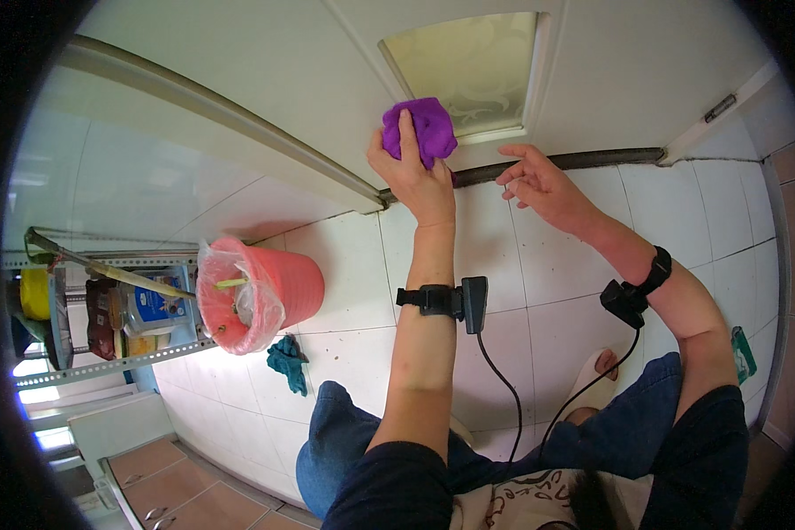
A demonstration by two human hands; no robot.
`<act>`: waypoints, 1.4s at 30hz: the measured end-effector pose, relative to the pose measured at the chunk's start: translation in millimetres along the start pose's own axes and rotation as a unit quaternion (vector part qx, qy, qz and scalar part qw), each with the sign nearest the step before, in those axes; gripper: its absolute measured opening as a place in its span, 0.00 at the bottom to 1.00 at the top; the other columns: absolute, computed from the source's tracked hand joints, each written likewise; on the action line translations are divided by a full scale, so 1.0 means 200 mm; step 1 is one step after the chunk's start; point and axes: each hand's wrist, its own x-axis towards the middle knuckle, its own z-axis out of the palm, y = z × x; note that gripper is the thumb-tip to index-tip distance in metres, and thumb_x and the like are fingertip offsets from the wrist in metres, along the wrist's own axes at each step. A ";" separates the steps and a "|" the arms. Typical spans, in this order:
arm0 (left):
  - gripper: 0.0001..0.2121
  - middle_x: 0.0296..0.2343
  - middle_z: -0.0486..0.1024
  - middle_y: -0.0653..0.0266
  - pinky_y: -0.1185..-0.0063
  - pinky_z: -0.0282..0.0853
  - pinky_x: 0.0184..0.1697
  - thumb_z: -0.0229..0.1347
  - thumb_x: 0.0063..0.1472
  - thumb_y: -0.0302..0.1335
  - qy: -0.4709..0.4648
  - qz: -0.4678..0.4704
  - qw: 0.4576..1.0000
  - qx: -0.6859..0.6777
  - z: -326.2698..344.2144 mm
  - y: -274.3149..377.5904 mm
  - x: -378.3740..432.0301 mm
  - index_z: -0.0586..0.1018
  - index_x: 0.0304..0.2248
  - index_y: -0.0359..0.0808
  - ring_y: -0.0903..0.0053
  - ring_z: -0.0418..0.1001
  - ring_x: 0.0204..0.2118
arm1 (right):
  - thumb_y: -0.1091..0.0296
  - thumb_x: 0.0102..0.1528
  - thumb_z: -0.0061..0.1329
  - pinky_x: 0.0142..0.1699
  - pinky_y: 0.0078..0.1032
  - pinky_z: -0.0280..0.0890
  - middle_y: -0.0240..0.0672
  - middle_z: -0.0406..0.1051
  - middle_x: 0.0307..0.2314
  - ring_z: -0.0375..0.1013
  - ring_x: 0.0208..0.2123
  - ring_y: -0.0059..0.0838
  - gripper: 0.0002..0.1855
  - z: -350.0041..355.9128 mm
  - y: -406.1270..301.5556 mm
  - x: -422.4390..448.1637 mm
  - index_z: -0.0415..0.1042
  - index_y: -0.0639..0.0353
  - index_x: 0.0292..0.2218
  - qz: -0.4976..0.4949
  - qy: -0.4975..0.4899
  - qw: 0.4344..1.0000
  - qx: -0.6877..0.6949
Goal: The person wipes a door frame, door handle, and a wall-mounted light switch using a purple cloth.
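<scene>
My left hand (pixel 414 175) presses a bunched purple cloth (pixel 430 129) against a white door (pixel 364 79). The cloth overlaps the lower left corner of the door's frosted, patterned glass panel (pixel 477 73). Part of the cloth is hidden under my fingers and palm. To the right, my right hand (pixel 536 185) hovers near the door's dark bottom edge (pixel 596 159), its fingers apart and slightly bent. Nothing is in it.
A pink bin (pixel 298 281) with a plastic liner stands left, beside a metal shelf (pixel 119 363) holding containers. A stick (pixel 132 275) leans there. A teal cloth (pixel 288 364) lies on the tiled floor (pixel 344 298). A green object (pixel 743 354) is at right.
</scene>
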 end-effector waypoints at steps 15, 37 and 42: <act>0.34 0.50 0.62 0.45 0.66 0.60 0.58 0.55 0.45 0.14 -0.007 -0.029 1.000 -0.007 0.01 -0.01 -0.05 0.74 0.56 0.40 0.49 0.64 0.53 | 0.66 0.63 0.46 0.42 0.26 0.70 0.40 0.73 0.38 0.74 0.36 0.26 0.23 0.09 0.01 0.15 0.60 0.58 0.58 -0.044 0.038 0.998 0.025; 0.30 0.47 0.65 0.46 0.67 0.61 0.57 0.56 0.47 0.14 0.006 -0.052 0.994 -0.092 -0.01 0.02 0.01 0.77 0.53 0.38 0.53 0.65 0.51 | 0.60 0.56 0.57 0.36 0.23 0.68 0.34 0.76 0.26 0.73 0.30 0.22 0.16 0.37 -0.09 0.59 0.75 0.65 0.37 -0.122 0.291 0.945 -0.088; 0.29 0.48 0.65 0.47 0.65 0.63 0.54 0.57 0.48 0.15 0.001 -0.026 0.997 -0.071 -0.03 0.00 0.02 0.77 0.53 0.39 0.52 0.64 0.50 | 0.61 0.56 0.58 0.33 0.22 0.67 0.34 0.75 0.24 0.71 0.26 0.20 0.14 0.42 -0.15 0.58 0.76 0.65 0.33 -0.124 0.338 0.928 -0.100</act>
